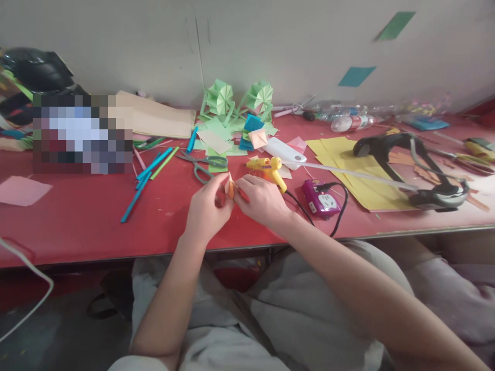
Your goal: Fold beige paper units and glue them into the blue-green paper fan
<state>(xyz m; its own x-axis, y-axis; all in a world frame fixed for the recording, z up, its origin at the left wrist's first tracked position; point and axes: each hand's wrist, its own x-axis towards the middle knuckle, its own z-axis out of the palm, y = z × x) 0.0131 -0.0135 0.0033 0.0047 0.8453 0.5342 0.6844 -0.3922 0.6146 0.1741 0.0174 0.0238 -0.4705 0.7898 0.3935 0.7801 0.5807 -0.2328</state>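
Note:
Between my two hands, over the front of the red table (166, 232), is a small folded piece of orange paper (231, 188). My left hand (209, 208) pinches it from the left, thumb and forefinger closed on it. From the right, my right hand (261, 201) has its fingers bent against the same paper, and they hide part of it. Just beyond my hands lie grey-green scissors (204, 164) and a yellow hot glue gun (266, 167). A small folded peach paper piece (258, 138) and blue paper squares (253, 123) rest behind the glue gun.
Two green folded-paper models (219, 98) stand by the wall. A purple power socket (320, 198) with a black cord sits at right, near yellow paper sheets (348, 175) and a black headband frame (421, 149). Blue paper strips (143, 188) lie left; plastic bottles (351, 122) lie behind.

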